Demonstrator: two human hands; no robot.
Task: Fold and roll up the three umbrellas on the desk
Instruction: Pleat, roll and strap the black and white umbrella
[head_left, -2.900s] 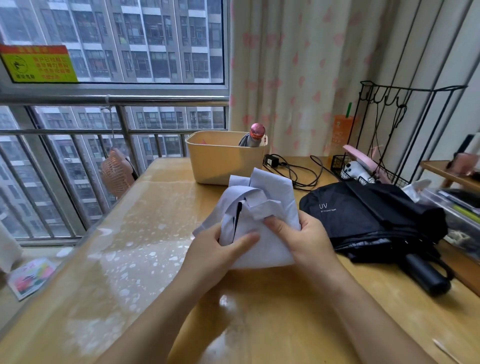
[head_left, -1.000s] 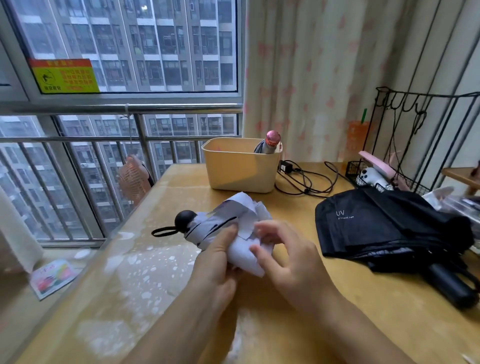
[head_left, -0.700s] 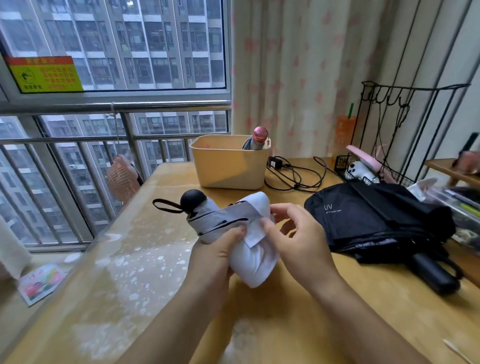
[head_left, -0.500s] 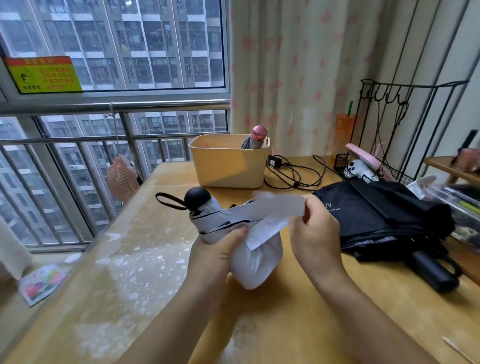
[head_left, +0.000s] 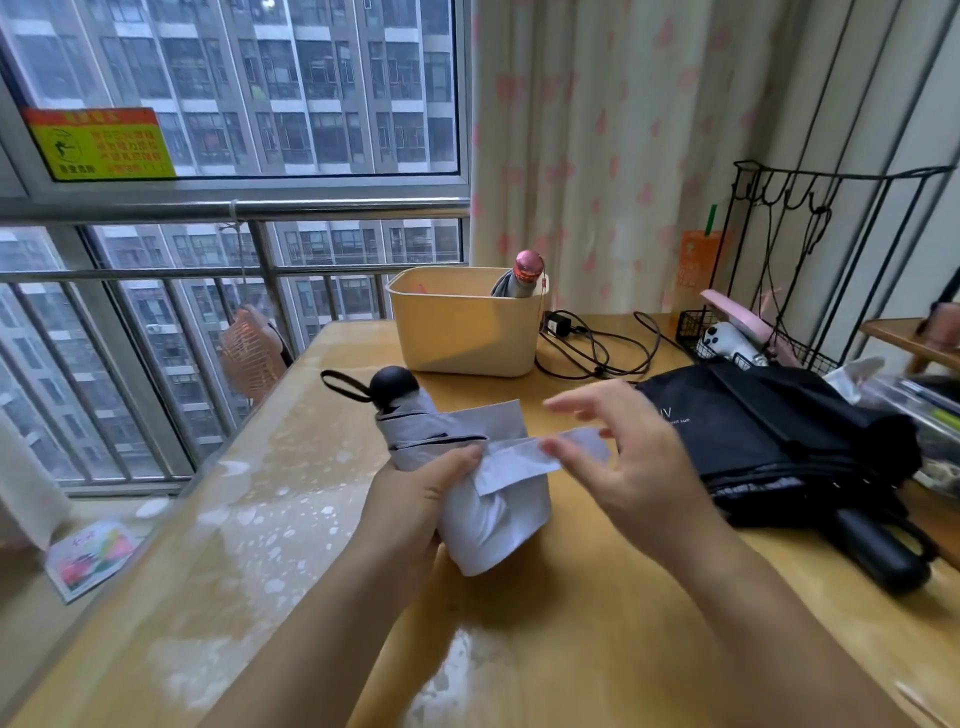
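Note:
My left hand (head_left: 415, 499) grips a pale grey folded umbrella (head_left: 493, 525) above the wooden desk (head_left: 571, 639); its black knob handle (head_left: 393, 383) with a loop points away to the left. Its closing strap (head_left: 514, 462) stretches to the right, and my right hand (head_left: 639, 467) holds the strap's end under the thumb, the other fingers spread and blurred. A black umbrella (head_left: 769, 441) lies loosely folded on the desk to the right. A third, pink-capped umbrella (head_left: 527, 270) stands in the yellow basket (head_left: 457, 332).
Black cables and a charger (head_left: 597, 353) lie behind the basket. A black wire rack (head_left: 831, 260) with small items stands at the back right, next to a curtain. The desk's left edge runs along the window railing, where a small orange fan (head_left: 252, 353) sits.
The grey umbrella went from a loose bundle to a rolled one gripped by my left hand. My right hand pulled the strap out to the right and now brings it back across the roll.

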